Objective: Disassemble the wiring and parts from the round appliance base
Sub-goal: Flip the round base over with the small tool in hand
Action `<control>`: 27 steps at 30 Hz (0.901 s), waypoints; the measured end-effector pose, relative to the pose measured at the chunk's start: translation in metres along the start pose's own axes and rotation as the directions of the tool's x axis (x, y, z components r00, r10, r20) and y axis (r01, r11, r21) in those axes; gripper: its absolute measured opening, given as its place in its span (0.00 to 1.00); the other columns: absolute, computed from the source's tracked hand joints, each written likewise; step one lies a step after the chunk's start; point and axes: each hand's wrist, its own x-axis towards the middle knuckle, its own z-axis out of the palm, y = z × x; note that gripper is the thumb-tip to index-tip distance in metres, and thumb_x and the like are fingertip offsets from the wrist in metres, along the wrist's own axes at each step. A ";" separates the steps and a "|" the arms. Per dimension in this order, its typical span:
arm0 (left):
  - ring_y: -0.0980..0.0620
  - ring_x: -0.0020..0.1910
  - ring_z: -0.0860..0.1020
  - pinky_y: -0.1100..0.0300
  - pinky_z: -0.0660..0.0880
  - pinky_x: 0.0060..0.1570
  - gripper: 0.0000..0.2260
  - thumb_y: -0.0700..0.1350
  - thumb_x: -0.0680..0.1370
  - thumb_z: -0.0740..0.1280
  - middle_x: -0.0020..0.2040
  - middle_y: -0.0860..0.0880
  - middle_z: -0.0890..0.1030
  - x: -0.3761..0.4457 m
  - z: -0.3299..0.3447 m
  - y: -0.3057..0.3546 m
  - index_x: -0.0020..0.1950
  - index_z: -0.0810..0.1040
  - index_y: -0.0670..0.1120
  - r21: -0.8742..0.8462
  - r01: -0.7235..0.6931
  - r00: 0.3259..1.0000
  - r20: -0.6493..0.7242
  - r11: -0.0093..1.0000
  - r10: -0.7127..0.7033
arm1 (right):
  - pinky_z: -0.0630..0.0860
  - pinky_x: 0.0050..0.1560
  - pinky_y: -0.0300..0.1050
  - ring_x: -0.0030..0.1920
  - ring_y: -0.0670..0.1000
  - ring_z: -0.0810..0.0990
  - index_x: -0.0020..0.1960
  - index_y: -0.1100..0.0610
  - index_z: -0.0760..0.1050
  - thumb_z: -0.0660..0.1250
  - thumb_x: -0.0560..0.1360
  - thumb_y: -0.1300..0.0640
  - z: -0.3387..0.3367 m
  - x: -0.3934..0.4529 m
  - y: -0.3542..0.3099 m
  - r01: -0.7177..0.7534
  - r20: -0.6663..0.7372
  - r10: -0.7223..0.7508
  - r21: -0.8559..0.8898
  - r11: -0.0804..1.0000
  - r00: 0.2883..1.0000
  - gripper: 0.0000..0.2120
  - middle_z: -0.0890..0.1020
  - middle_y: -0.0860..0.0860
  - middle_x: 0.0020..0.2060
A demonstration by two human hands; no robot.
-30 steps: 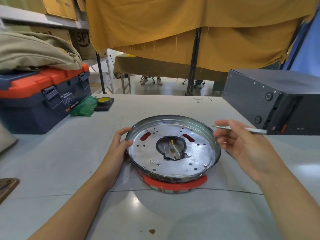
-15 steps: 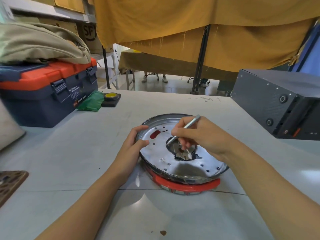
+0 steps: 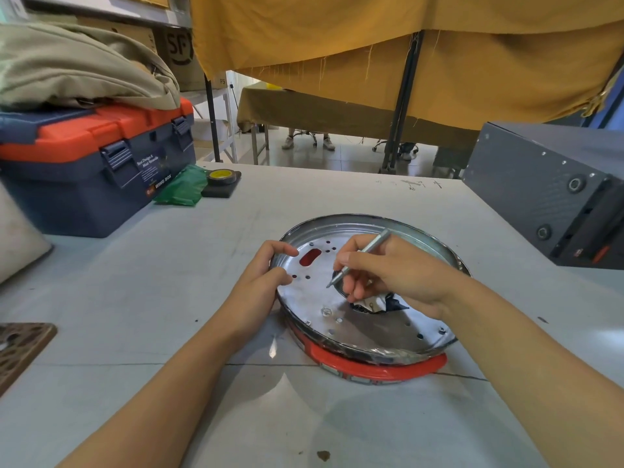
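Round metal appliance base (image 3: 337, 298) on red ring at centre of grey table (image 3: 169, 265), left hand (image 3: 260, 282) curled over its left rim, right hand (image 3: 388, 268) pinching slim metal screwdriver (image 3: 359, 258), tip beside central opening

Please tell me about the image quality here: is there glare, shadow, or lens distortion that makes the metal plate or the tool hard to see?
Head view: sharp overall; glare on the table beside the round base; the right hand shadows the plate's centre, hiding the opening's parts; the silver tool stays clear; the left hand is evenly lit; wide-angle bending skews the black box and toolbox at the edges.
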 end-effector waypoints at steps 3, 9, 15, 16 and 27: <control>0.65 0.44 0.75 0.67 0.73 0.41 0.13 0.44 0.69 0.57 0.48 0.61 0.77 0.000 0.001 -0.001 0.49 0.74 0.58 -0.019 -0.016 1.000 -0.001 1.000 0.016 | 0.81 0.43 0.43 0.35 0.52 0.81 0.47 0.60 0.78 0.58 0.82 0.57 -0.001 -0.004 -0.002 0.025 0.034 -0.024 -0.021 0.999 0.999 0.12 0.83 0.58 0.37; 0.55 0.44 0.78 0.57 0.75 0.41 0.13 0.44 0.69 0.58 0.45 0.56 0.80 0.001 0.003 -0.001 0.50 0.74 0.56 -0.075 -0.005 1.000 -0.016 0.997 0.004 | 0.79 0.49 0.45 0.42 0.53 0.83 0.49 0.56 0.75 0.64 0.78 0.51 0.008 -0.015 -0.007 0.093 0.155 -0.037 -0.368 0.925 0.987 0.08 0.85 0.53 0.43; 0.38 0.47 0.78 0.40 0.74 0.47 0.14 0.41 0.70 0.58 0.47 0.40 0.80 0.001 0.009 -0.002 0.53 0.75 0.52 -0.249 0.025 0.999 -0.027 0.968 -0.033 | 0.72 0.41 0.42 0.39 0.45 0.74 0.44 0.46 0.71 0.72 0.69 0.40 0.037 -0.025 -0.011 0.193 0.169 -0.103 -0.702 0.686 0.980 0.14 0.78 0.45 0.37; 0.39 0.45 0.79 0.43 0.74 0.45 0.14 0.40 0.72 0.58 0.46 0.41 0.81 0.000 0.010 -0.002 0.54 0.74 0.52 -0.271 0.025 0.999 -0.027 0.962 -0.034 | 0.70 0.39 0.40 0.37 0.44 0.73 0.43 0.47 0.71 0.71 0.70 0.43 0.042 -0.026 -0.011 0.209 0.169 -0.124 -0.726 0.655 0.978 0.12 0.76 0.45 0.35; 0.58 0.64 0.73 0.52 0.68 0.64 0.17 0.56 0.81 0.51 0.64 0.55 0.77 0.003 0.004 0.007 0.69 0.64 0.59 -0.318 -0.077 0.995 -0.088 0.945 0.051 | 0.63 0.35 0.38 0.31 0.45 0.66 0.36 0.57 0.66 0.64 0.78 0.54 0.034 -0.034 -0.033 0.345 0.169 -0.332 -0.727 0.594 0.928 0.14 0.70 0.50 0.30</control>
